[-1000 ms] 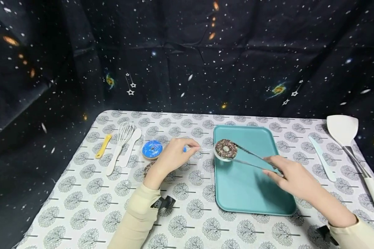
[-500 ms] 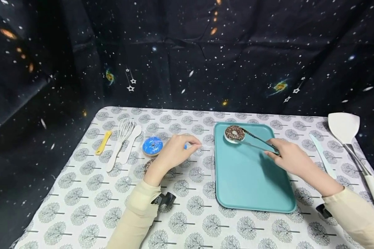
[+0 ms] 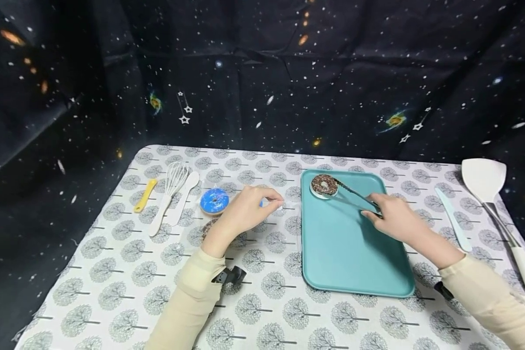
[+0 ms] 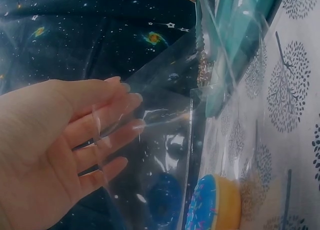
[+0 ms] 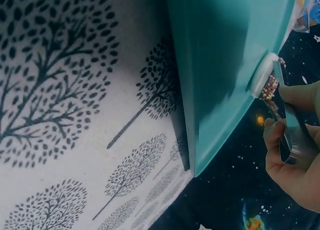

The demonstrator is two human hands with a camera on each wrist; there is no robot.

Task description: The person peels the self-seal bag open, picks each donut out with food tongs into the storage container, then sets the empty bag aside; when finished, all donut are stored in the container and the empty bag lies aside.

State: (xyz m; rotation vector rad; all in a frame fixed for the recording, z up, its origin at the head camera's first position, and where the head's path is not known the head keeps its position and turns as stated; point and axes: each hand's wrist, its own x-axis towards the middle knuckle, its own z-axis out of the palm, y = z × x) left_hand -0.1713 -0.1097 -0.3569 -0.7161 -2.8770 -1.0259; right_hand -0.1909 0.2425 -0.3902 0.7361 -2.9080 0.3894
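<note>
My right hand [image 3: 395,219] grips metal tongs [image 3: 354,192], their tips around a brown doughnut [image 3: 324,184] with pale sprinkles. That doughnut is at the far left corner of the teal tray [image 3: 354,267]; in the right wrist view its white underside [image 5: 265,75] is right at the tray surface. With thumb and forefinger, my left hand [image 3: 245,210] pinches the edge of a clear plastic bag [image 4: 160,120]. A blue doughnut [image 3: 214,200] lies by the left hand. Another brown doughnut [image 3: 208,226] is mostly hidden behind the left wrist, and a bit of blue shows under the fingers.
Left of the doughnuts lie a yellow-handled utensil [image 3: 145,195], a whisk [image 3: 165,204] and a white spoon [image 3: 184,197]. On the right are a pale blue knife [image 3: 453,221] and a white spatula [image 3: 483,179]. A dark starry cloth hangs behind the table.
My right hand has carried the brown doughnut in the tongs from above the tray's left edge to its far left corner and lowered it there. The left hand has stayed nearly still.
</note>
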